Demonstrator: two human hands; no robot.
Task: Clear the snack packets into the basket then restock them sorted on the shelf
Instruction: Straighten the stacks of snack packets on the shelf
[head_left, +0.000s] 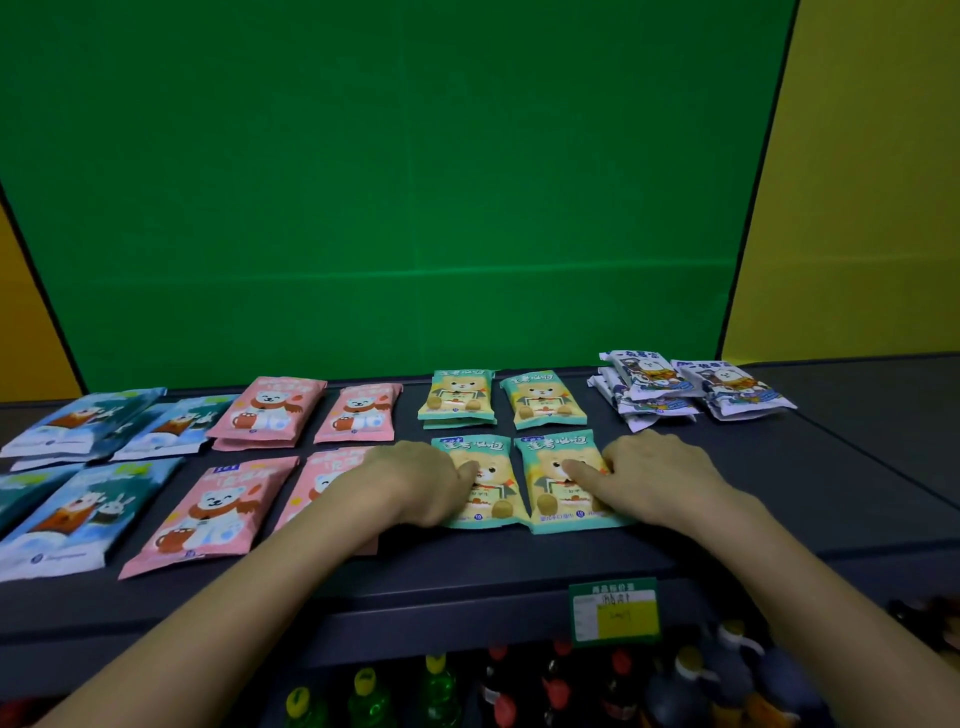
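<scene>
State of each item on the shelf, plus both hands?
Left hand: fingertips on front-left teal packet.
Right hand: index finger on front-right teal packet.
Back teal packets: flat, untouched.
Pink packets: flat, face up.
Blue packets: flat, overlapping.
White packets: loosely piled.

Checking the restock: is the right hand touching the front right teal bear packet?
Touching. Head view: the right hand lays its index finger on the front right teal bear packet.
</scene>
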